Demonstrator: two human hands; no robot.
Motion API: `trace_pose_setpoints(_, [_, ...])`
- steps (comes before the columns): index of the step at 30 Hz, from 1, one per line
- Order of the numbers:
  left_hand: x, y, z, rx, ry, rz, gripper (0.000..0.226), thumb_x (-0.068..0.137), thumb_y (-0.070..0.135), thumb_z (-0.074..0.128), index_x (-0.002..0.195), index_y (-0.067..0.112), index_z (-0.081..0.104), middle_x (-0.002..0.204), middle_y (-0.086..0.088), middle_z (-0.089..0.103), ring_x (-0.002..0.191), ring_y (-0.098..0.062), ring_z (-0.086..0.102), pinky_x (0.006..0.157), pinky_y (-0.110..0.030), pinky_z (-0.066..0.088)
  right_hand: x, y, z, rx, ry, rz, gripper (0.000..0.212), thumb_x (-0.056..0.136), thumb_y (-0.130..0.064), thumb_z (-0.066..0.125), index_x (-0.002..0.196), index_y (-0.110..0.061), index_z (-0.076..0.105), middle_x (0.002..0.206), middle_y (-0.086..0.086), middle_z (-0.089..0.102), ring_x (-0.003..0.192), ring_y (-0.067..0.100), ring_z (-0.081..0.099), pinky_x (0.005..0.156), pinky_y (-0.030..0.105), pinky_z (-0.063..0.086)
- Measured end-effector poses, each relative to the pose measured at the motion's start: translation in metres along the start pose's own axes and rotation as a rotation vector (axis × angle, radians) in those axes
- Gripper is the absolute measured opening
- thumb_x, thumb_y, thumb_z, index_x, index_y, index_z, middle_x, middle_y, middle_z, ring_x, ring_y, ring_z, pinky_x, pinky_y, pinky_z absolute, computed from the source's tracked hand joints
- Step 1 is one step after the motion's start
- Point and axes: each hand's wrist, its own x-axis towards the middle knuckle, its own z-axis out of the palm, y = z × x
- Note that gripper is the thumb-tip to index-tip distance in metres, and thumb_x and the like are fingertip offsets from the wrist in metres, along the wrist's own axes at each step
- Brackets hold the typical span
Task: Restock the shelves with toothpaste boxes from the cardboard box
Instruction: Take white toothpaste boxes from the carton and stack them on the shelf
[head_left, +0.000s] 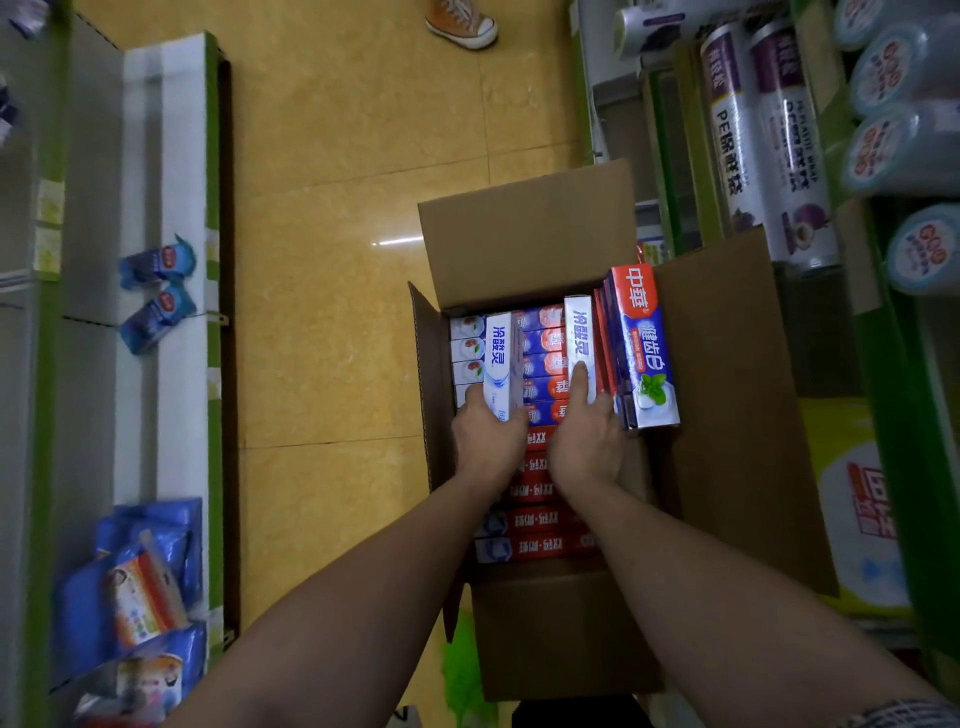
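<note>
An open cardboard box (524, 234) stands on the floor, filled with rows of red and blue toothpaste boxes (540, 519). My left hand (488, 441) grips the near end of a white and blue toothpaste box (498, 358) raised above the rows. My right hand (587, 441) holds a stack of upright boxes: a white one (577, 327) under its fingers and a larger blue and red one (644, 348) on the right side. Both forearms reach in from the bottom of the view.
A white and green shelf (171, 156) runs along the left with blue packets (156, 291) on it. Shelves at the right carry rolls of plastic wrap (779, 135). Yellow tiled floor (337, 156) lies between. An orange sneaker (460, 23) stands at the top.
</note>
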Motion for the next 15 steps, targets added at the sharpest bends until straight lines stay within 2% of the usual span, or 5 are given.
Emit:
trace_pose_setpoints(2, [-0.005, 0.001, -0.004, -0.007, 0.000, 0.003, 0.052, 0.095, 0.028, 0.069, 0.139, 0.016, 0.045, 0.134, -0.004, 0.060, 0.107, -0.009, 0.058, 0.069, -0.017, 0.047, -0.008, 0.001, -0.007, 0.135, 0.007, -0.008, 0.073, 0.095, -0.016, 0.055, 0.156, -0.020, 0.016, 0.139, 0.016, 0.042, 0.121, 0.031, 0.049, 0.094, 0.041, 0.047])
trace_pose_setpoints(5, [-0.016, 0.005, -0.011, -0.025, 0.012, 0.017, 0.047, 0.096, 0.028, 0.069, 0.136, 0.015, 0.047, 0.130, -0.004, 0.062, 0.098, -0.006, 0.056, 0.062, -0.015, 0.044, -0.029, -0.003, -0.020, 0.209, 0.064, -0.061, 0.065, 0.096, -0.015, 0.053, 0.155, -0.015, 0.025, 0.143, 0.014, 0.042, 0.125, 0.030, 0.047, 0.095, 0.039, 0.046])
trace_pose_setpoints(10, [-0.036, 0.024, -0.030, -0.025, 0.033, 0.117, 0.038, 0.096, 0.031, 0.066, 0.128, 0.018, 0.050, 0.123, -0.003, 0.065, 0.095, -0.011, 0.059, 0.079, -0.030, 0.053, -0.057, -0.012, -0.051, 0.257, 0.156, -0.091, 0.062, 0.095, -0.015, 0.051, 0.154, -0.013, 0.030, 0.142, 0.013, 0.045, 0.126, 0.031, 0.047, 0.098, 0.037, 0.043])
trace_pose_setpoints(15, [-0.066, 0.056, -0.061, -0.010, 0.052, 0.253, 0.023, 0.092, 0.031, 0.064, 0.109, 0.026, 0.048, 0.105, 0.001, 0.064, 0.097, -0.022, 0.066, 0.086, -0.038, 0.057, -0.085, -0.030, -0.090, 0.315, 0.303, -0.098, 0.058, 0.095, -0.013, 0.052, 0.150, -0.006, 0.034, 0.139, 0.018, 0.048, 0.126, 0.036, 0.048, 0.102, 0.042, 0.040])
